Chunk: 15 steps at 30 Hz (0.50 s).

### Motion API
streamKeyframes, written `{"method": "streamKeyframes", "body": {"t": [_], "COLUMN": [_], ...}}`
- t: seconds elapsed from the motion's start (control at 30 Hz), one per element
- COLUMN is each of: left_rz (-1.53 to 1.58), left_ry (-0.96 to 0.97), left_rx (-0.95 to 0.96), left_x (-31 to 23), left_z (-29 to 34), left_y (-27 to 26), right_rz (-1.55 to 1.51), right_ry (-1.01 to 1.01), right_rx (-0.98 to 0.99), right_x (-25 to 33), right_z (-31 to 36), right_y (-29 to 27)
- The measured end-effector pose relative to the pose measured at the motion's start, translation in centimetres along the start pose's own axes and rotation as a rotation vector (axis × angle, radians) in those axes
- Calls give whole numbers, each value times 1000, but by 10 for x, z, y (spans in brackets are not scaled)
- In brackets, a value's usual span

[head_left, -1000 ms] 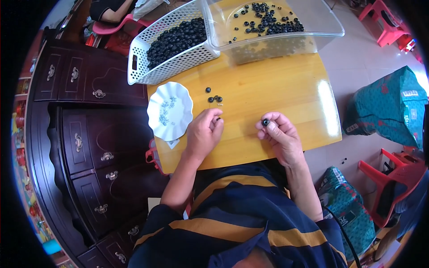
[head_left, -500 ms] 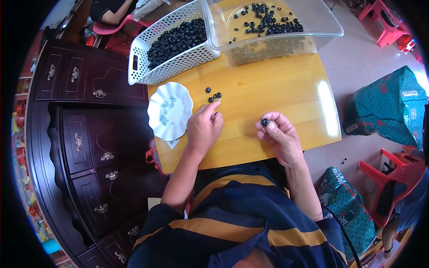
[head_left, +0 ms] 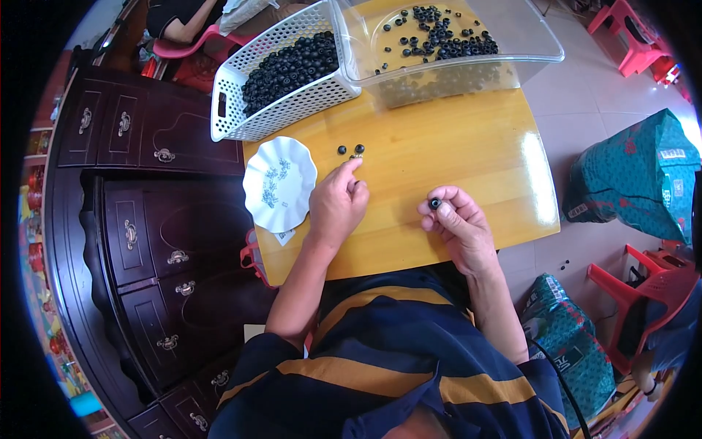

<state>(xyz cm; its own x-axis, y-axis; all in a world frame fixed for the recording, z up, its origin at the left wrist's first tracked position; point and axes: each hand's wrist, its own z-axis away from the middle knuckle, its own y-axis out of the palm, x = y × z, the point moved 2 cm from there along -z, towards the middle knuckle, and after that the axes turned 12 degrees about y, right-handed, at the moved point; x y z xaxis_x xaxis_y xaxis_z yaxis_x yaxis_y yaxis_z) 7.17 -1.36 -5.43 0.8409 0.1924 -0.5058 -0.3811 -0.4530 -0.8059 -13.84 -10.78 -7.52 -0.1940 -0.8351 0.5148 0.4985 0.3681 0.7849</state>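
Between the thumb and fingers of my right hand (head_left: 464, 223) is a small round black bead (head_left: 435, 203) with a hole, held above the right part of the yellow wooden table (head_left: 395, 234). My left hand (head_left: 338, 203) reaches over the table with its index finger stretched out and its thumb apart; the other fingers curl under and are partly hidden. At that fingertip lie a few loose black beads (head_left: 359, 148), with a tiny pale bit beside them. A small dark spot shows by the left thumb, too small to make out. Left of this hand stands a white scalloped plate (head_left: 292, 186) with a grey floral print.
A white perforated basket (head_left: 223, 121) full of black beads and a clear plastic bin (head_left: 537, 55) with scattered ones stand at the table's far side. A dark wooden cabinet (head_left: 142, 197) is at left. Teal bags (head_left: 629, 175) and red chairs (head_left: 669, 293) stand at right; other people sit nearby.
My left index fingertip has moved slightly up among the loose beads, and one of them has shifted upward. My right hand holds the bead in nearly the same place.
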Motion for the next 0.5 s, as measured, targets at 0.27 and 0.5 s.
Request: {"method": "streamKeyframes", "body": {"t": [0.27, 0.5], "left_rz": [180, 229], "left_ry": [-25, 0], "left_rx": [-74, -89], "left_x": [-5, -5], "left_z": [13, 11], "left_y": [0, 4], "right_rz": [-10, -17], "right_ry": [15, 11], "right_rx": [-9, 27], "right_x": [0, -1], "right_z": [0, 0], "right_y": [1, 3]}}
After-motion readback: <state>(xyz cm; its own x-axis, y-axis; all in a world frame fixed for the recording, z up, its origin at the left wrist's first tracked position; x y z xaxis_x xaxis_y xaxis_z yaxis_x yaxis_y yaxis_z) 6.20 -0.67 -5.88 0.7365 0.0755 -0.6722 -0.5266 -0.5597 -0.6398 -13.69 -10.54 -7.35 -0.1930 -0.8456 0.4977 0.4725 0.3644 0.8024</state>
